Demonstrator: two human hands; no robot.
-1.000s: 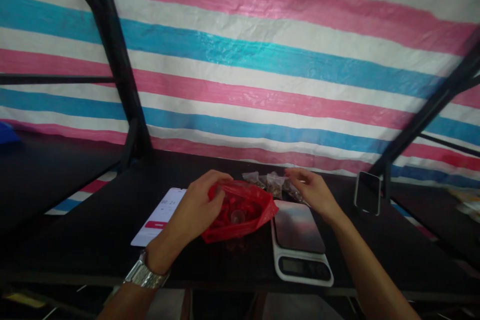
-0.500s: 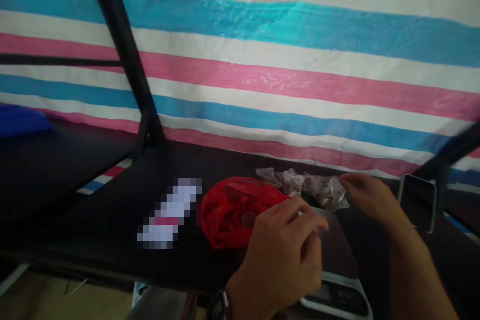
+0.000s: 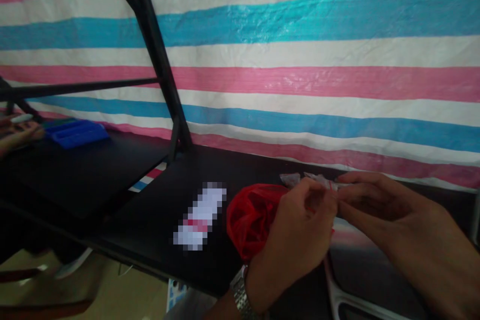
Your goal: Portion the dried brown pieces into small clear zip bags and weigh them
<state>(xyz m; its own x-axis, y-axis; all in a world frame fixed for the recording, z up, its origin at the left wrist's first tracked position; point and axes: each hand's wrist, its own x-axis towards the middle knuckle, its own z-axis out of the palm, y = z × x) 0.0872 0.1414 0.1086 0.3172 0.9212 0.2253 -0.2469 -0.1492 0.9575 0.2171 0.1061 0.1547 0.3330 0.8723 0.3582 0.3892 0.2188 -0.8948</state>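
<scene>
My left hand [image 3: 300,230], with a metal-banded watch [image 3: 240,292] on the wrist, is closed in a pinch. Its fingertips meet those of my right hand [image 3: 397,230], also pinched. Between them shows a small clear zip bag [image 3: 332,185] with a red line; my fingers hide most of it. Behind lie other small clear bags [image 3: 290,179], their contents hard to make out. Beside my left hand sits a crumpled red plastic bag [image 3: 249,220], partly covered by that hand. Beneath my right hand is a flat scale [image 3: 369,265] with a metal top.
A pixelated white slip [image 3: 200,217] with a red band lies left on the black table [image 3: 150,230]. Further left are a blue tray [image 3: 77,132] and another person's hand [image 3: 22,132]. A black metal post [image 3: 159,60] stands before the striped sheet [image 3: 300,80].
My right hand has come left from the small bags to meet my left hand, which has closed from a looser curl. The view has swung left, bringing the other person's hand into sight.
</scene>
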